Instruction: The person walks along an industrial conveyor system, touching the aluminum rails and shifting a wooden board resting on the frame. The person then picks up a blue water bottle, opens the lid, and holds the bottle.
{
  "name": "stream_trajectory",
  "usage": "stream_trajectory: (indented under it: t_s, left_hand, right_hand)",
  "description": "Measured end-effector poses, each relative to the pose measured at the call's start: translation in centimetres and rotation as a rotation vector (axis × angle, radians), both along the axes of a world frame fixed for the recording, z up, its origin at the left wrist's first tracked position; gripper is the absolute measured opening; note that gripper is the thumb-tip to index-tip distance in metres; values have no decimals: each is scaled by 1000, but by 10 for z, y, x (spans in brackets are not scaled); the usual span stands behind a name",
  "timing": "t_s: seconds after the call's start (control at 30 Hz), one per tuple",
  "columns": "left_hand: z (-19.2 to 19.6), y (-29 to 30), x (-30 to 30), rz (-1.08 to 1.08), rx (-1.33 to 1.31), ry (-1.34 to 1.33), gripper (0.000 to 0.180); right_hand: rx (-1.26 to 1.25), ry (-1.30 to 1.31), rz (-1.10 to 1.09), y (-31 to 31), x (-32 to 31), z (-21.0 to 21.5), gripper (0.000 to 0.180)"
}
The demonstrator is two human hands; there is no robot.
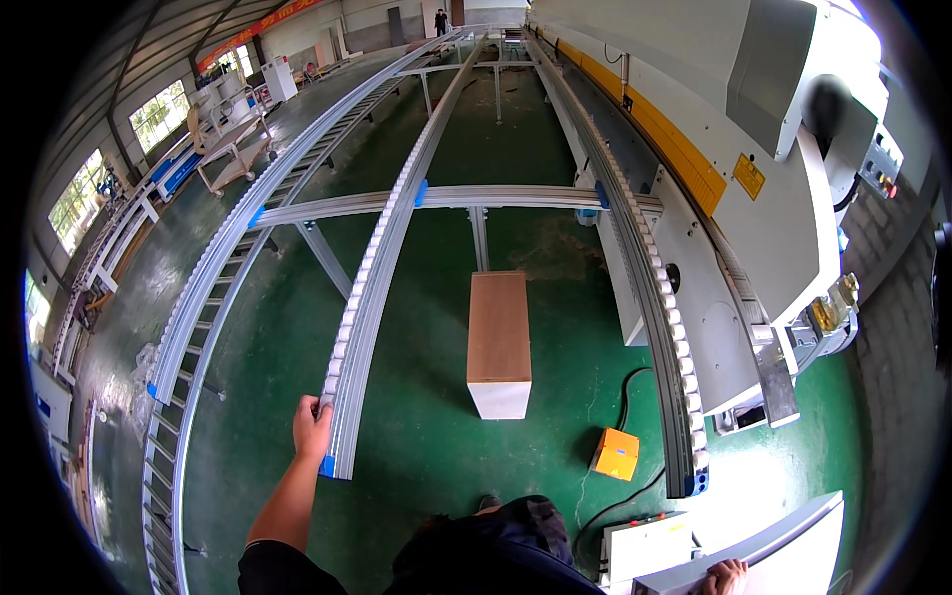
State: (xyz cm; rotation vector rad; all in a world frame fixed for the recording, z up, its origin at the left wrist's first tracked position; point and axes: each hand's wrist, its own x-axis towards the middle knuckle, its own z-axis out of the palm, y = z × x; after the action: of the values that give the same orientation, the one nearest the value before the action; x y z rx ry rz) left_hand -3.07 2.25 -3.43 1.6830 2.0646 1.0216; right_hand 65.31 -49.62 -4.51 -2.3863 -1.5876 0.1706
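Observation:
At the near end of the middle roller rail (349, 426), my left hand (312, 426) is closed round its left edge, by the white rollers. The rail is a long aluminium profile with a blue end cap, running away from me. Low on the right, my right hand (727, 577) lies with curled fingers over the edge of a grey and white cabinet (793, 540). Part of that hand is cut off by the lower rim of the view. My right forearm is hidden.
A brown-topped box (499, 327) stands on the green floor between the rails. Right of it are an orange foot pedal (616, 454) with a black cable and another roller rail (654, 288). A crossbar (486, 197) joins the rails. A large white machine (783, 228) flanks them.

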Motion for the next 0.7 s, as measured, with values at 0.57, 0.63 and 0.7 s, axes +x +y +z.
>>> stream_trajectory:
  t_s: [0.57,0.63,0.7]
  left_hand:
    - [1,0,1,8,1,2,24]
    - [1,0,1,4,0,-6,24]
    - [-1,0,0,-2,0,-8,23]
  right_hand:
    - [-14,13,-14,2,-2,4,26]
    - [-15,0,-11,1,-1,3,25]
    - [-65,0,-20,0,0,2,25]
